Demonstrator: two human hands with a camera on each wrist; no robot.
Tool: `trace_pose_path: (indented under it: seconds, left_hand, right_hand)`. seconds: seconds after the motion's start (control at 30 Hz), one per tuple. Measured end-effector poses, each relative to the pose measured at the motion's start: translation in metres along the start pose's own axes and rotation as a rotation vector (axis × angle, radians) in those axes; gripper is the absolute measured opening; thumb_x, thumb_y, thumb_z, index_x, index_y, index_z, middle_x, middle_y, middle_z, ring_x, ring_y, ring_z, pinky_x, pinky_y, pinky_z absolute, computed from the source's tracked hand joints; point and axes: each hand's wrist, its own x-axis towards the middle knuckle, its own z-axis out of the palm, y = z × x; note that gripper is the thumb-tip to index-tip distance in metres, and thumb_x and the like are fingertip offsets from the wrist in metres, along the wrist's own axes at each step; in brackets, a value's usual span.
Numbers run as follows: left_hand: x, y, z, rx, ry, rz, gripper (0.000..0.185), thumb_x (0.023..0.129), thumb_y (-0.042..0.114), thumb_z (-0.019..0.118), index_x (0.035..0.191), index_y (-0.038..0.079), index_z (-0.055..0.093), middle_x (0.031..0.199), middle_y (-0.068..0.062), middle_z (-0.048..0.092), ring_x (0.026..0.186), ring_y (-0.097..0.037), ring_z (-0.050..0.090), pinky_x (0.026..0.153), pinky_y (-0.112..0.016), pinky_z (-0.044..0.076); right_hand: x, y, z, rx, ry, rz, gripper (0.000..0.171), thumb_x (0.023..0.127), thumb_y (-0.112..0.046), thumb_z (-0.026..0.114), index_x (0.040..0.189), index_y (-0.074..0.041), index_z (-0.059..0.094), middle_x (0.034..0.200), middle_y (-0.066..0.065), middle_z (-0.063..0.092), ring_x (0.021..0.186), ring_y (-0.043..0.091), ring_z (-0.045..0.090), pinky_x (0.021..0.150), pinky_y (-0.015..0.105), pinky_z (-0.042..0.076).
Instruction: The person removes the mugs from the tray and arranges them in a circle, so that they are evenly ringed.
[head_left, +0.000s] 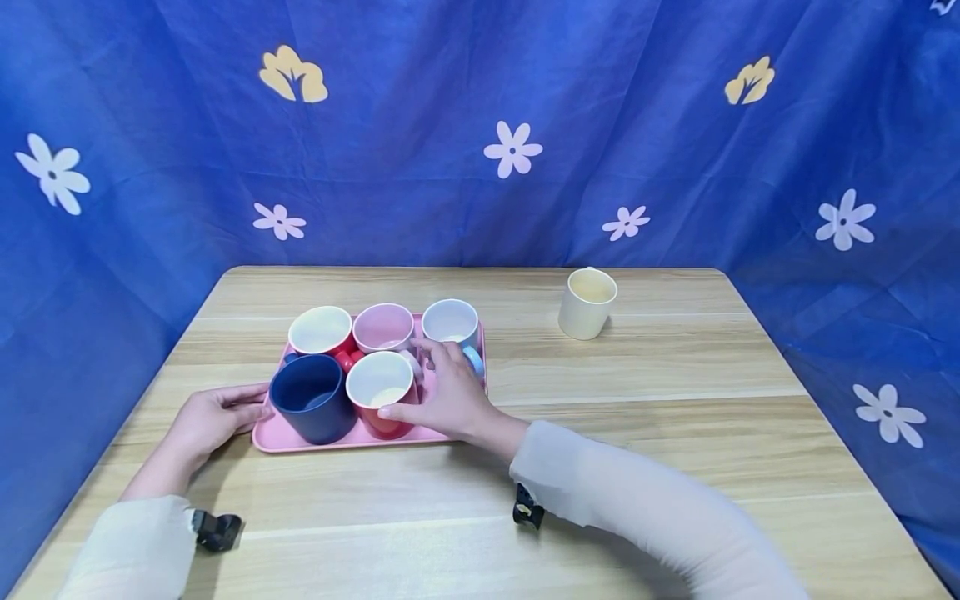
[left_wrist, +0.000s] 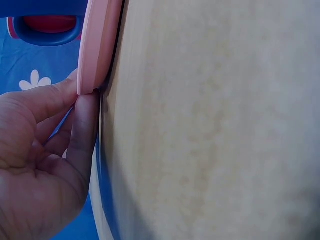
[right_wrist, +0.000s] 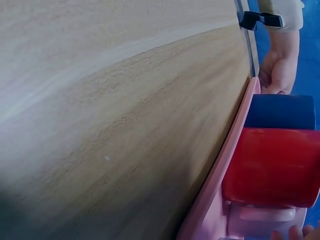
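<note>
In the head view a pink tray bears several mugs. My left hand pinches its left edge between thumb and fingers, as the left wrist view shows of the tray rim. The navy mug stands upright beside that hand. My right hand spreads around the right side of the red mug, thumb overlapping its front and fingers reaching behind. In the right wrist view its fingertips show beyond the red mug, apart from it.
Along the tray's back row stand another red mug, a pink mug and a light blue mug. A cream mug stands off the tray at the back right of the wooden table. A blue curtain hangs behind.
</note>
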Motion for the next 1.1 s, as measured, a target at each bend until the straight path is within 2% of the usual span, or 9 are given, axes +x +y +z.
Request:
trace_pose_path:
  seconds: [0.23, 0.53, 0.83, 1.1]
  left_hand:
    - [-0.001, 0.001, 0.001, 0.016, 0.004, -0.003, 0.058, 0.085, 0.011, 0.073, 0.128, -0.017, 0.047, 0.091, 0.018, 0.065, 0.080, 0.005, 0.061, 0.070, -0.017, 0.055]
    - [-0.001, 0.001, 0.001, 0.007, 0.002, -0.003, 0.059, 0.085, 0.012, 0.074, 0.129, -0.017, 0.047, 0.091, 0.019, 0.065, 0.079, 0.004, 0.062, 0.070, -0.016, 0.055]
    - [-0.001, 0.002, 0.000, 0.003, 0.003, -0.001, 0.059, 0.085, 0.013, 0.073, 0.128, -0.018, 0.047, 0.090, 0.020, 0.065, 0.078, 0.002, 0.063, 0.070, -0.016, 0.055]
    - [-0.001, 0.003, 0.000, -0.011, -0.004, -0.026, 0.059, 0.085, 0.014, 0.074, 0.129, -0.017, 0.047, 0.090, 0.019, 0.065, 0.079, 0.003, 0.063, 0.070, -0.017, 0.055]
  right_hand:
    - [0.004, 0.001, 0.009, -0.036, -0.014, -0.037, 0.093, 0.061, -0.050, 0.087, 0.138, -0.016, 0.046, 0.121, 0.001, 0.046, 0.108, 0.012, 0.040, 0.090, 0.028, 0.043]
    - [0.006, 0.003, 0.019, -0.042, 0.004, -0.031, 0.092, 0.059, -0.048, 0.089, 0.136, -0.016, 0.050, 0.120, 0.003, 0.045, 0.110, 0.014, 0.041, 0.091, 0.028, 0.043]
    - [0.008, 0.000, 0.026, -0.044, 0.028, 0.011, 0.090, 0.056, -0.048, 0.090, 0.133, -0.016, 0.053, 0.115, -0.001, 0.042, 0.107, 0.012, 0.040, 0.090, 0.027, 0.043]
    - [0.008, 0.000, 0.030, -0.041, 0.081, -0.019, 0.083, 0.055, -0.047, 0.090, 0.124, -0.016, 0.057, 0.112, -0.003, 0.044, 0.104, 0.010, 0.042, 0.088, 0.023, 0.043]
